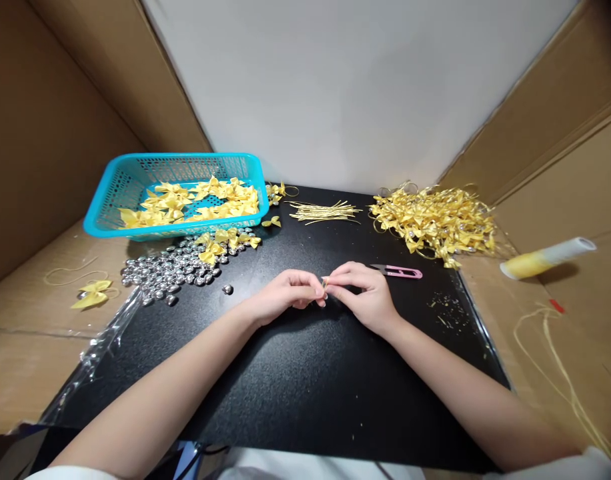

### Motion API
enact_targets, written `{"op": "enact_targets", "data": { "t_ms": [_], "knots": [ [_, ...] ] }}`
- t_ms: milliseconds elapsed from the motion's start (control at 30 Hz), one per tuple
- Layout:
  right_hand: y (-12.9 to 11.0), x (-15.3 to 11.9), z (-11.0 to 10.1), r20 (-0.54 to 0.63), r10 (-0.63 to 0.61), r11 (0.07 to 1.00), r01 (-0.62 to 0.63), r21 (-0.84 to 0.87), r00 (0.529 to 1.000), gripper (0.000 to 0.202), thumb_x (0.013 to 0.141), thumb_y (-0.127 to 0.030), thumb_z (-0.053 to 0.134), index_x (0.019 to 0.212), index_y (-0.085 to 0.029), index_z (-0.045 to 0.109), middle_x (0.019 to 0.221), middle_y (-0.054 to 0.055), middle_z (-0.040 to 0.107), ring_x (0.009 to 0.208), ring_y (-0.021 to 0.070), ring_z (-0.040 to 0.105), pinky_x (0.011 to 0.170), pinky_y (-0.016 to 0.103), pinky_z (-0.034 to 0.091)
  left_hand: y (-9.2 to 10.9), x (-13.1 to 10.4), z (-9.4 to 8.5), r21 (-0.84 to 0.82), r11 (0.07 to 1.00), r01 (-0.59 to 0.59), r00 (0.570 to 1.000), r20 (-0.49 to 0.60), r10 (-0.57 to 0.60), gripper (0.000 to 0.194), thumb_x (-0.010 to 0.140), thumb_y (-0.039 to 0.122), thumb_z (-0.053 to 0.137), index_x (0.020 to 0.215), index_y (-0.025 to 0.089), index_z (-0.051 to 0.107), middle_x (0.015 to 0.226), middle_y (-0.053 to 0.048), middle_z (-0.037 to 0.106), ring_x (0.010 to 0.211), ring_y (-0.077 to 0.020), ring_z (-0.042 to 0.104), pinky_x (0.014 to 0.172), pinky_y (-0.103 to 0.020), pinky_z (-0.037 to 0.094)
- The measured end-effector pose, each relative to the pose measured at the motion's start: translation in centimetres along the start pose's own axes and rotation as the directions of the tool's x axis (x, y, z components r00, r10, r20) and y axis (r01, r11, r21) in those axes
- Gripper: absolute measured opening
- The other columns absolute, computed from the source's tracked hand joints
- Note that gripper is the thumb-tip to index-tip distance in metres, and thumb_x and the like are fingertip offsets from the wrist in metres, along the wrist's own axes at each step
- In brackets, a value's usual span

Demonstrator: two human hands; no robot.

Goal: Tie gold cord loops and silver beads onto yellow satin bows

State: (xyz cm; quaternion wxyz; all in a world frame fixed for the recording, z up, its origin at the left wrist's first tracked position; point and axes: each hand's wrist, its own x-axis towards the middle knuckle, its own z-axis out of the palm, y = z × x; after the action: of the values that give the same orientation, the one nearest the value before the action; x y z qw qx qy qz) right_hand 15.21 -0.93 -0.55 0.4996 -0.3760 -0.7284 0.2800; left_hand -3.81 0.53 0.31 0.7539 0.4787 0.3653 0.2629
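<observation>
Over the middle of the black table top point(285, 373), my left hand point(293, 291) and my right hand point(360, 290) meet fingertip to fingertip. Both are pinched on a short piece of gold cord point(324, 283), mostly covered by the fingers. Beyond the hands lies a bundle of gold cords point(325, 212). Pink thread snips point(403, 272) rest just right of my right hand. One silver bell-like bead point(228, 289) sits left of my left hand, apart from a pile of similar beads point(173, 270) with several yellow bows point(213, 250) on it.
A turquoise basket point(175, 231) holding yellow bows stands at the back left. A heap of yellow bows with cords point(435, 220) lies at the back right. Further right are a yellow and white tube point(545, 259) and loose string point(550, 340). Cardboard walls point(555, 113) flank the table.
</observation>
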Motion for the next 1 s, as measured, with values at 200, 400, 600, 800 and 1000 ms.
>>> {"op": "enact_targets", "data": {
  "t_ms": [200, 400, 600, 800, 1000],
  "knots": [
    [-0.1, 0.2, -0.4, 0.082, -0.094, 0.995, 0.097, -0.035, 0.992, 0.010, 0.083, -0.031, 0.072, 0.078, -0.024, 0.077, 0.074, 0.002, 0.074, 0.067, 0.0152, 0.067, 0.072, 0.035, 0.046, 1.0, -0.3, -0.1, 0.052, 0.995, 0.084, 0.993, 0.073, -0.088, 0.018, 0.064, 0.030, 0.076, 0.060, 0.015, 0.067, 0.059, -0.003, 0.066, 0.049, -0.0067, 0.037, 0.047, -0.022, 0.021],
    [-0.2, 0.6, -0.8, 0.221, -0.152, 0.988, 0.146, 0.040, 0.963, 0.016, 0.083, -0.036, 0.072, 0.076, -0.022, 0.076, 0.074, 0.002, 0.075, 0.066, 0.0138, 0.066, 0.072, 0.035, 0.043, 1.0, -0.3, -0.7, 0.125, 0.983, 0.135, 0.974, 0.167, -0.155, 0.012, 0.063, 0.026, 0.077, 0.064, 0.015, 0.072, 0.060, -0.003, 0.069, 0.051, -0.0083, 0.048, 0.052, -0.022, 0.032],
    [-0.5, 1.0, -0.9, 0.362, -0.127, 0.986, 0.076, 0.151, 0.924, 0.022, 0.082, -0.041, 0.072, 0.076, -0.020, 0.075, 0.072, 0.004, 0.075, 0.066, 0.0142, 0.067, 0.070, 0.032, 0.048, 0.9, -0.3, -0.9, 0.178, 0.974, 0.138, 0.937, 0.294, -0.187, 0.012, 0.065, 0.026, 0.080, 0.067, 0.016, 0.074, 0.063, -0.001, 0.071, 0.063, -0.0117, 0.060, 0.068, -0.023, 0.045],
    [-1.2, 1.3, -1.3, 0.384, -0.059, 0.994, 0.020, 0.106, 0.921, 0.024, 0.080, -0.043, 0.073, 0.076, -0.019, 0.073, 0.070, 0.003, 0.071, 0.066, 0.0146, 0.064, 0.070, 0.031, 0.049, 0.6, -0.3, -1.0, 0.175, 0.978, 0.115, 0.936, 0.312, -0.165, 0.016, 0.067, 0.030, 0.081, 0.068, 0.016, 0.074, 0.066, -0.001, 0.070, 0.064, -0.0109, 0.060, 0.069, -0.022, 0.046],
    [-1.2, 1.2, -1.3, 0.377, -0.063, 0.996, 0.037, 0.076, 0.924, 0.025, 0.081, -0.043, 0.072, 0.072, -0.019, 0.070, 0.072, 0.002, 0.071, 0.071, 0.0153, 0.064, 0.074, 0.033, 0.047, 0.5, -0.3, -1.1, 0.172, 0.980, 0.101, 0.945, 0.291, -0.149, 0.017, 0.067, 0.032, 0.081, 0.069, 0.017, 0.074, 0.066, -0.002, 0.071, 0.065, -0.0121, 0.062, 0.070, -0.023, 0.047]
  ]
}}
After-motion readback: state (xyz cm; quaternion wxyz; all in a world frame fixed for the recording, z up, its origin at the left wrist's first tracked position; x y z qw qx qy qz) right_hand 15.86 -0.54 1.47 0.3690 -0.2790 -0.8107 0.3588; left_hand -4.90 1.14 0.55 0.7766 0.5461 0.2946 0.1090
